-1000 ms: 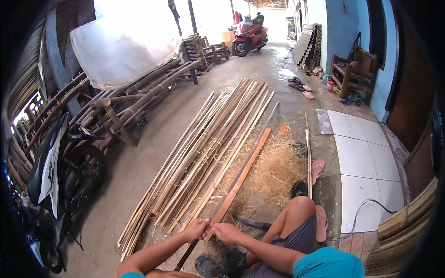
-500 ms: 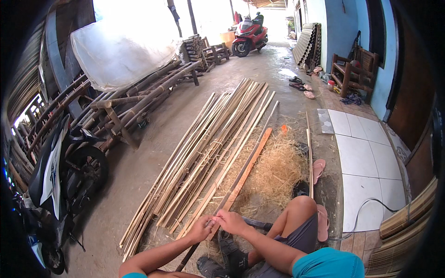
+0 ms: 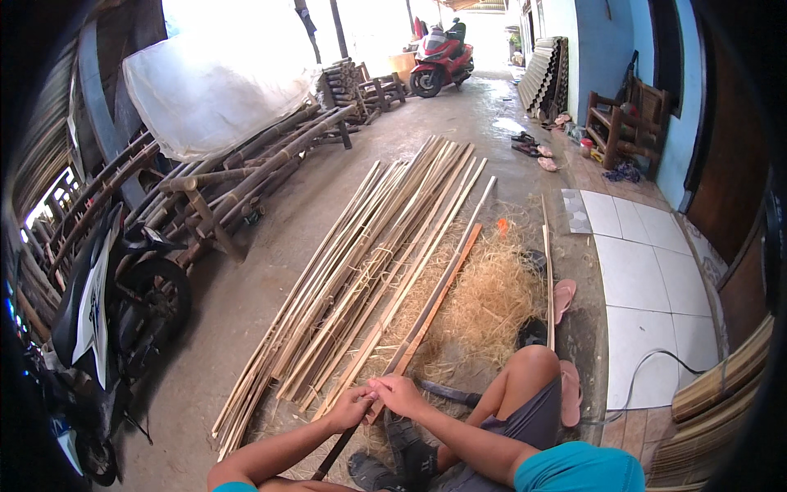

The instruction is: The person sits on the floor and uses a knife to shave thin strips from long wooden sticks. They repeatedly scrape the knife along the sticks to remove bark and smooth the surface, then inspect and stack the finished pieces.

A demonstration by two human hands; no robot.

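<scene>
A long dark bamboo strip (image 3: 443,295) slants from far right to near left, its lower end passing below my forearms. My left hand (image 3: 352,407) is closed around it near its lower part. Just to the right, my right hand (image 3: 397,394) pinches the same strip, with the fingertips of both hands almost touching. Beneath and beside the strip lies an orange-brown flat board (image 3: 447,287). A dark curved tool handle (image 3: 449,393) shows right of my right hand; the rest of that tool is hidden.
Many pale bamboo strips (image 3: 369,254) lie in a bundle to the left. A heap of fine shavings (image 3: 488,299) spreads on the right, near pink sandals (image 3: 569,394) and white tiles (image 3: 639,336). A motorcycle (image 3: 123,295) and bamboo frames (image 3: 246,180) stand at the left.
The strip has turned slightly, so its far part looks wider and paler, and its far end has shifted a little right. Both hands have moved slightly left, keeping their grip.
</scene>
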